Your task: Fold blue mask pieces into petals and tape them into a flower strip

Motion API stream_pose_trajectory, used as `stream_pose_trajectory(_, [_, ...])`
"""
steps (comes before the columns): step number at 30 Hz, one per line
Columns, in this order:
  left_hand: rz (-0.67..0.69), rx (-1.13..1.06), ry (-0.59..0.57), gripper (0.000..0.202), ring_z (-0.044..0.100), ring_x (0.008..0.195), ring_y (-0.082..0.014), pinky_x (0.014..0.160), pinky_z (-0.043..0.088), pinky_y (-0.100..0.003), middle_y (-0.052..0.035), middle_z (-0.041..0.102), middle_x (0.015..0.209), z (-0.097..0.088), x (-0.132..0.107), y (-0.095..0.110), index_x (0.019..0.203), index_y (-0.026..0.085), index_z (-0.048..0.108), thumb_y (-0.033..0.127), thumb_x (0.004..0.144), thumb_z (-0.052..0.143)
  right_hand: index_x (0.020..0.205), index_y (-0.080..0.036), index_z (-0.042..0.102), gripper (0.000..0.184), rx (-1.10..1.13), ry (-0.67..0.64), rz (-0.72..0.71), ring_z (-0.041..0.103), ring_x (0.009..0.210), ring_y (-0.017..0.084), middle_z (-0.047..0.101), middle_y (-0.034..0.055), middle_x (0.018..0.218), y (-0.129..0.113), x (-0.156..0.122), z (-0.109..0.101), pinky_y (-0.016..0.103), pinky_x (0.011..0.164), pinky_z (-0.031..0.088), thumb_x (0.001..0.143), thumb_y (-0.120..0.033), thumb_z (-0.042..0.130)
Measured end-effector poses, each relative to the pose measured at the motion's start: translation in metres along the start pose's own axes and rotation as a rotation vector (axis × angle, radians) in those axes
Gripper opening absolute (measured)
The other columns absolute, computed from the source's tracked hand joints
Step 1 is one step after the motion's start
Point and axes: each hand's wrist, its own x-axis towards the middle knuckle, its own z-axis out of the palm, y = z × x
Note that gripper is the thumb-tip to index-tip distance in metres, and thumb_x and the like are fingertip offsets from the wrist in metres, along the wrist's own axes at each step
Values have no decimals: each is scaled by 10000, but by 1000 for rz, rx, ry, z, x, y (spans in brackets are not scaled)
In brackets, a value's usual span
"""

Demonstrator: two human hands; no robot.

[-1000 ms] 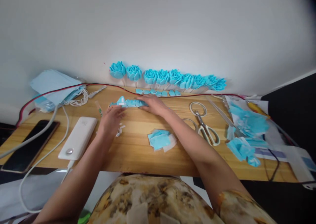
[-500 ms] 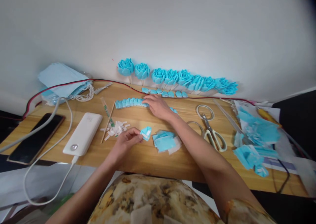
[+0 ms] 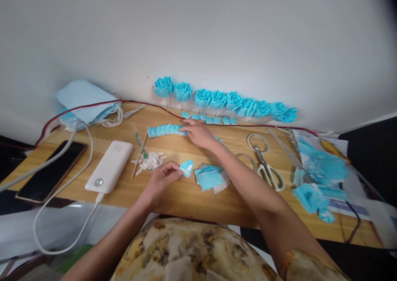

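Between thumb and fingers my left hand [image 3: 166, 177] pinches a small folded blue petal [image 3: 187, 165] with a white strip on it, held low over the table. My right hand [image 3: 198, 133] reaches farther back, fingers stretched out over the right end of a row of folded blue petals [image 3: 164, 129]. Its fingertips seem to touch that end; the palm side is hidden. Beyond it lies another line of loose folded petals [image 3: 208, 119]. A stack of cut blue pieces [image 3: 209, 177] rests between my left hand and my right forearm.
Several blue flowers on sticks [image 3: 217, 99] lean along the wall. White paper strips [image 3: 151, 160], a wooden stick [image 3: 139, 155], a power bank [image 3: 110, 165] and a phone [image 3: 51, 171] lie left. Scissors [image 3: 269, 173], a tape roll [image 3: 258, 144] and blue scraps [image 3: 322, 161] lie right. A cable [image 3: 248, 125] crosses behind.
The whole view has shifted slightly. My left hand still holds the folded petal, which is turned a little. My right hand stays at the end of the petal row.
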Motion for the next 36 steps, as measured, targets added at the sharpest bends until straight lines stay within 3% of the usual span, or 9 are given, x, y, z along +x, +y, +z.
stream_pose_trajectory(3, [36,-12,52,246,550,645,-157,681,426,-284,8,631,635,-2,0,5,693,204,641,404,688,783,1091,-195,717,480,234,132,14,554,1269,231,648,81,1315,9,-1,-16,443,1113,393,798,-32,373])
stream_pose_trajectory(7, [158,-34,136,207,528,642,-145,686,423,-282,14,599,619,3,9,21,677,204,615,363,752,725,1096,-202,677,343,482,319,85,620,1127,237,699,81,1197,-1,-26,-36,433,1020,453,867,-178,422])
stream_pose_trajectory(11, [228,-28,99,204,492,601,-131,642,401,-277,22,562,596,19,25,40,669,203,599,350,767,699,1067,-199,682,261,799,200,200,638,859,169,708,40,935,-27,-70,-49,327,821,499,910,-330,520])
stream_pose_trajectory(15, [272,-14,35,198,463,571,-122,616,383,-275,33,530,569,37,40,50,683,199,604,353,750,710,944,-198,706,222,933,95,250,604,800,146,680,23,863,-43,-104,-59,293,773,478,875,-383,605])
stream_pose_trajectory(23, [284,74,0,186,453,572,-125,596,364,-270,32,520,569,62,60,47,677,195,621,339,716,732,872,-193,699,208,955,236,329,573,767,141,651,5,806,-27,-118,-70,271,735,442,845,-389,635])
stream_pose_trajectory(31, [287,296,-81,178,519,642,-137,629,376,-264,5,628,684,62,73,45,702,186,665,354,707,724,853,-195,707,218,923,250,359,543,713,136,631,-9,750,-8,-124,-73,271,704,420,824,-404,654])
stream_pose_trajectory(36, [269,299,-111,179,503,618,-132,605,357,-260,8,617,651,62,78,50,677,186,670,347,689,748,769,-188,665,190,843,229,336,485,653,117,587,-24,703,-4,-128,-72,260,654,375,831,-365,635])
